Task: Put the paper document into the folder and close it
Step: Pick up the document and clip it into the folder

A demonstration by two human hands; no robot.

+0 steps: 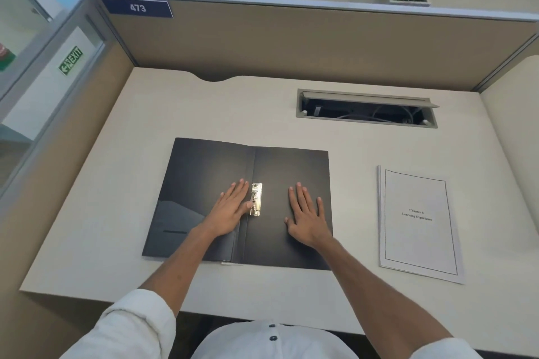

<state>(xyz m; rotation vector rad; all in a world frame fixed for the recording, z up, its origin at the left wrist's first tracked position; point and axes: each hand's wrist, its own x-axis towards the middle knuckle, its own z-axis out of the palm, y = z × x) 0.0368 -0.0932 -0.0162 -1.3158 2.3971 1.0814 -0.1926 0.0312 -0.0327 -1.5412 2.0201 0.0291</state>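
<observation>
The folder (204, 198) lies open and flat on the desk (116, 154), dark covers spread either side of the spine, with a pocket visible on the left inner cover. The person's left hand (230, 207) rests palm down on the left cover, fingers spread and holding nothing, its thumb touching the metal clip (256, 199) that sits at the spine. The right hand (306, 213) lies flat and open on the right cover, likewise empty. Well apart to the right, beside the folder and clear of it, lies the paper document (417, 224) — a thin stack of white sheets, face up, with a bordered title page. In my judgement the stack is light and limp; lifted by one corner it will likely sag and fan, so it wants a hold along a long edge, or at two edges with both hands. The sheets may slide over one another — I cannot tell whether they are bound. The covers look like thin, smooth, semi-stiff plastic; the left one should fold over readily if taken at its outer edge. The clip is rigid and probably sprung, so fingers should keep clear when it shuts.
</observation>
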